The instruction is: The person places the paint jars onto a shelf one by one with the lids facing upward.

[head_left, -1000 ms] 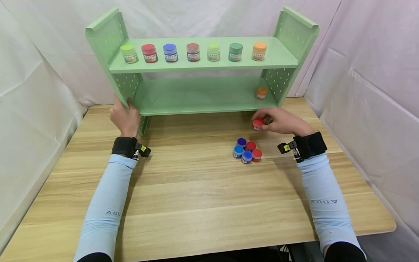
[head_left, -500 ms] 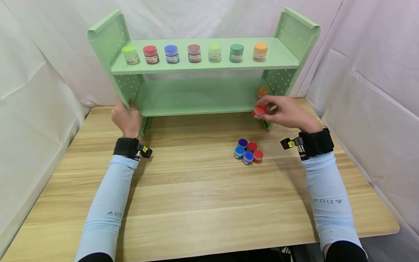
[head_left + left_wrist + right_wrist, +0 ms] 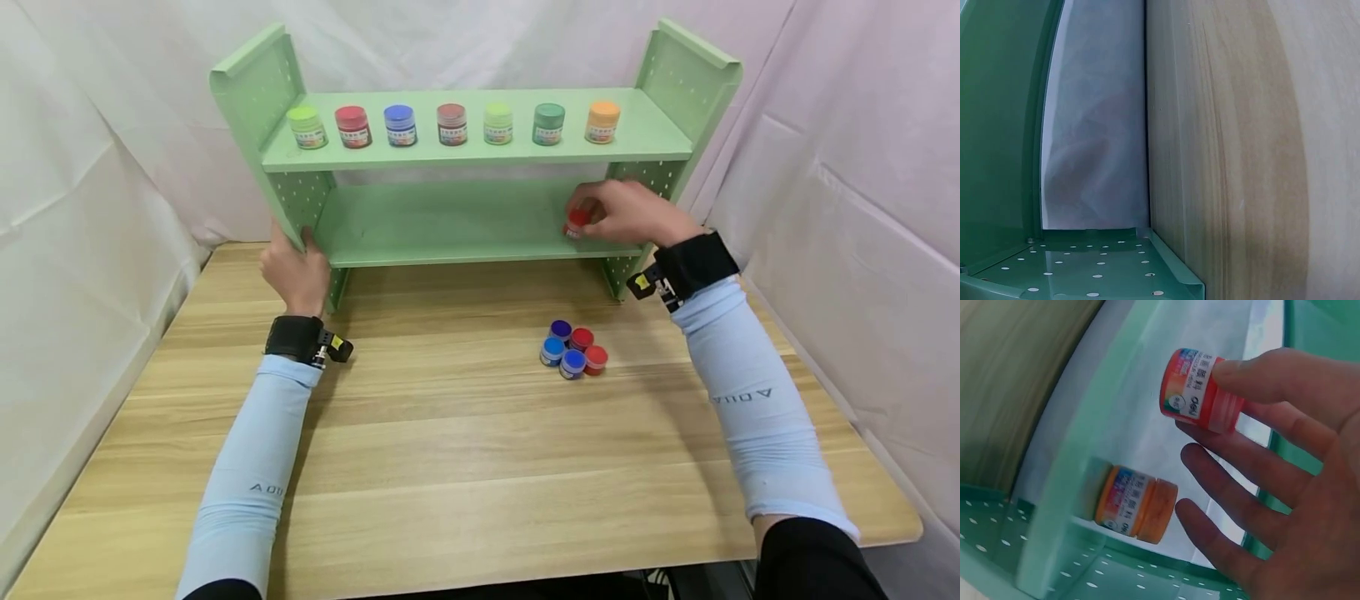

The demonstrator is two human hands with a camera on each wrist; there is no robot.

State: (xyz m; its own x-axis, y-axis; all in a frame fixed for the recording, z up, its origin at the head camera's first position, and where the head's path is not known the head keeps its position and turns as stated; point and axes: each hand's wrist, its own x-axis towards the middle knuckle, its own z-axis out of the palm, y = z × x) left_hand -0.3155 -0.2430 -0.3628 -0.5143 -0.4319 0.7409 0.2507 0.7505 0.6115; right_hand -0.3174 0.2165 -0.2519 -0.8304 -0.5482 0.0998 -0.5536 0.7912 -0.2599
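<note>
1. Right hand (image 3: 622, 212) pinches a red jar (image 3: 1200, 390) by its lid between thumb and fingers; the lower fingers spread apart from it.
2. Red jar sits lid up within the shelf's (image 3: 450, 221) lower tier, near the right end. I cannot tell whether its base touches the surface.
3. At 7 o'clock from the red jar in the right wrist view is an orange jar (image 3: 1136, 503), apart from it and just beside the little fingertip; contact there is unclear. In the head view the hand hides it.
4. At 9 o'clock, the left hand (image 3: 296, 271) grips the shelf's left panel (image 3: 258, 108) low on its front edge, thumb on the inner side, other fingers mostly hidden.
5. At 6 o'clock, on the table (image 3: 465, 467), five jars cluster closely: navy (image 3: 560, 330), light blue (image 3: 552, 352), blue (image 3: 573, 364) and two reds (image 3: 596, 359).
6. From 10 round to 1 o'clock, seven jars stand spaced out along the upper tier (image 3: 472, 158): lime, red, blue, brown, pale green, dark green, orange.
7. Straps (image 3: 697, 265) and pale blue sleeves (image 3: 750, 400) cover wrists and forearms.
</note>
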